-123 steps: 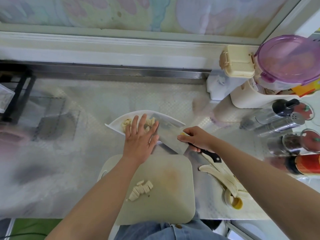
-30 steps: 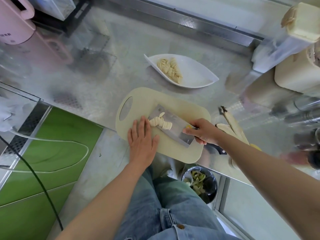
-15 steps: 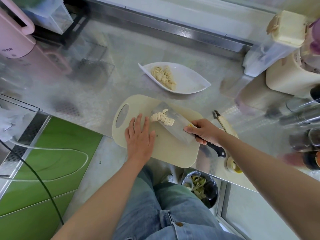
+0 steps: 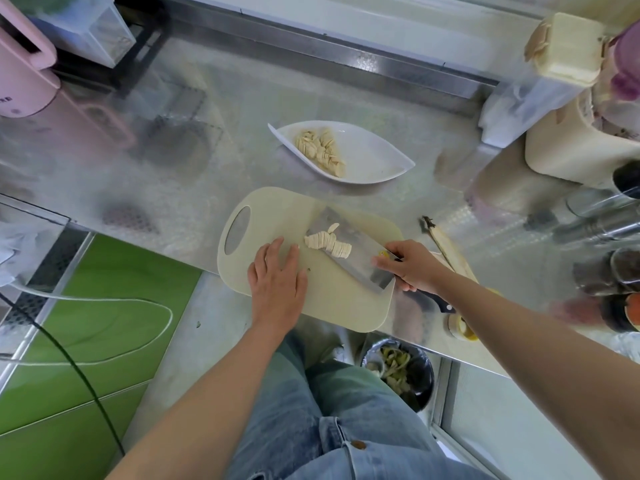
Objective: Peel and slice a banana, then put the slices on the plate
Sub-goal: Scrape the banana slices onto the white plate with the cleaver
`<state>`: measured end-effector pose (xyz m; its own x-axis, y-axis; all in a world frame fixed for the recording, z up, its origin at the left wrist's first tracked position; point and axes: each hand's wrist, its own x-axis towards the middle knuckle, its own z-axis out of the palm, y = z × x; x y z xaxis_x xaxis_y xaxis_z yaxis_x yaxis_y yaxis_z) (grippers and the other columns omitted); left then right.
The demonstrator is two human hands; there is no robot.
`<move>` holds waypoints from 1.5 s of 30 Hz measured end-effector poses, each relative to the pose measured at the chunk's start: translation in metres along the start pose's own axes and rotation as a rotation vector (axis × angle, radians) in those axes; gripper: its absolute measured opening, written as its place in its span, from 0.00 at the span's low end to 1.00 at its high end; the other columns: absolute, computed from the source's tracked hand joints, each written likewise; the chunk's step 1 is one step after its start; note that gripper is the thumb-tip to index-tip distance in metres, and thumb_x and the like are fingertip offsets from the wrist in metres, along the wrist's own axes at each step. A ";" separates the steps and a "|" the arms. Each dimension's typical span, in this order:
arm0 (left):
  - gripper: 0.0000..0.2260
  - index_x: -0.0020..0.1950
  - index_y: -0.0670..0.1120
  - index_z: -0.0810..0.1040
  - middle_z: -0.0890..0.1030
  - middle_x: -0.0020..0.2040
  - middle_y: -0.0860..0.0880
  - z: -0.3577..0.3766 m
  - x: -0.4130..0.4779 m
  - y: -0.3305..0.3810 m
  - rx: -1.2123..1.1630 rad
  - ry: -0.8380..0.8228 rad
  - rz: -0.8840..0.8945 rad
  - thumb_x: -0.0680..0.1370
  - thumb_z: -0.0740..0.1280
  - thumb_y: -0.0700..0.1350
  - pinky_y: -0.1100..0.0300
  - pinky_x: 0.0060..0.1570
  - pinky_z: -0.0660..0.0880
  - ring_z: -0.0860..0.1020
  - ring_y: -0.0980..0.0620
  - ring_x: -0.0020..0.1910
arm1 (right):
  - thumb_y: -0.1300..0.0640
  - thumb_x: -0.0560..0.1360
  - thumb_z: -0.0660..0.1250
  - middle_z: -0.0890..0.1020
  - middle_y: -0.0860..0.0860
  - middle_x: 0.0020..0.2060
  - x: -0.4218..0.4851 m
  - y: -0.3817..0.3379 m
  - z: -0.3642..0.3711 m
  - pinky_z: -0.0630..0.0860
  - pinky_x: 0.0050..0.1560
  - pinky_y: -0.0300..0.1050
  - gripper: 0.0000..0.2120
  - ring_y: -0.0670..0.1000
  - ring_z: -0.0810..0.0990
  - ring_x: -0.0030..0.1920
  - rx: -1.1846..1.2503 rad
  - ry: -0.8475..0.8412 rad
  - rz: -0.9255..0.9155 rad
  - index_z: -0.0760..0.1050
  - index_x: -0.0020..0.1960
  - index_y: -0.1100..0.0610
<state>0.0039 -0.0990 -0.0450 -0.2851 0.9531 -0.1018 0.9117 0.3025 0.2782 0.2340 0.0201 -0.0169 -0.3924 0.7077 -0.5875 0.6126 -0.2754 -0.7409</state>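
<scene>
- Slices (image 4: 328, 244): short row of pale, thin banana rounds, overlapping, riding on the flat of the cleaver (image 4: 360, 263) blade above the cutting board (image 4: 277, 209), one loose round at the row's 12 o'clock end.
- Second batch (image 4: 320, 150), same pale rounds, already heaped in the white leaf-shaped plate (image 4: 377, 161), at 12 o'clock from the board.
- Right hand (image 4: 412, 265) curls round the cleaver handle right at the blade, at 3 o'clock of the board.
- Left hand (image 4: 277, 282) lies flat on the board, fingers straight and loosely spread, tips just at 9 o'clock of the row, not touching it.
- Versus 4.1 s ago: the pile then lying on the board now sits on the blade; the left hand is off the plate and back on the board. Versus 0.5 s ago: almost unchanged.
- Handle mostly hidden inside the fist, only its black butt shows. Peel (image 4: 446, 244) at 3 o'clock partly covered by the right forearm. Jars at the 3 o'clock frame edge blurred.
</scene>
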 end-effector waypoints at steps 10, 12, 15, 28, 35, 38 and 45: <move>0.25 0.76 0.48 0.61 0.57 0.76 0.46 0.008 0.004 0.011 -0.076 -0.064 -0.063 0.79 0.52 0.54 0.46 0.69 0.52 0.51 0.45 0.72 | 0.53 0.76 0.69 0.66 0.49 0.20 0.001 -0.001 0.004 0.61 0.23 0.40 0.08 0.50 0.62 0.21 0.042 -0.115 0.052 0.76 0.43 0.58; 0.27 0.76 0.48 0.61 0.57 0.76 0.47 0.006 0.004 0.011 -0.081 -0.053 -0.058 0.78 0.48 0.55 0.46 0.69 0.52 0.51 0.46 0.72 | 0.53 0.76 0.68 0.67 0.50 0.20 0.001 -0.002 0.002 0.61 0.24 0.41 0.09 0.51 0.63 0.21 0.052 -0.138 0.052 0.75 0.43 0.58; 0.30 0.76 0.48 0.60 0.57 0.76 0.46 0.000 0.007 0.014 -0.100 -0.028 -0.042 0.76 0.44 0.57 0.46 0.69 0.52 0.50 0.47 0.71 | 0.54 0.77 0.67 0.67 0.50 0.21 -0.001 -0.006 0.002 0.61 0.24 0.40 0.10 0.50 0.63 0.21 0.107 -0.166 0.054 0.73 0.38 0.56; 0.25 0.76 0.48 0.60 0.59 0.75 0.44 -0.043 0.068 0.049 -0.043 0.049 0.095 0.79 0.49 0.51 0.45 0.68 0.55 0.54 0.42 0.72 | 0.51 0.77 0.66 0.67 0.55 0.23 -0.002 -0.039 -0.041 0.61 0.23 0.38 0.16 0.51 0.62 0.21 0.166 -0.064 -0.028 0.69 0.40 0.62; 0.26 0.73 0.49 0.66 0.60 0.74 0.44 -0.055 0.123 0.060 -0.022 0.042 0.208 0.78 0.47 0.54 0.46 0.66 0.55 0.56 0.41 0.72 | 0.52 0.77 0.67 0.66 0.53 0.24 0.015 -0.053 -0.062 0.59 0.23 0.39 0.16 0.50 0.63 0.22 0.223 0.064 0.010 0.65 0.36 0.58; 0.24 0.72 0.52 0.69 0.60 0.74 0.44 -0.057 0.147 0.063 -0.015 0.015 0.241 0.78 0.48 0.54 0.46 0.67 0.54 0.55 0.41 0.72 | 0.53 0.78 0.65 0.67 0.51 0.21 0.024 -0.060 -0.067 0.60 0.23 0.38 0.16 0.48 0.63 0.20 0.211 0.129 0.026 0.66 0.35 0.58; 0.19 0.71 0.52 0.68 0.59 0.74 0.43 -0.055 0.184 0.062 0.029 -0.057 0.296 0.81 0.55 0.51 0.46 0.68 0.55 0.54 0.41 0.73 | 0.52 0.78 0.64 0.69 0.55 0.21 0.048 -0.068 -0.071 0.61 0.25 0.39 0.17 0.51 0.63 0.20 0.223 0.213 0.063 0.66 0.34 0.57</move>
<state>-0.0086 0.0956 0.0058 0.0101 0.9972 -0.0737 0.9611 0.0107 0.2761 0.2215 0.1191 0.0283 -0.1916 0.7987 -0.5704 0.4566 -0.4419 -0.7722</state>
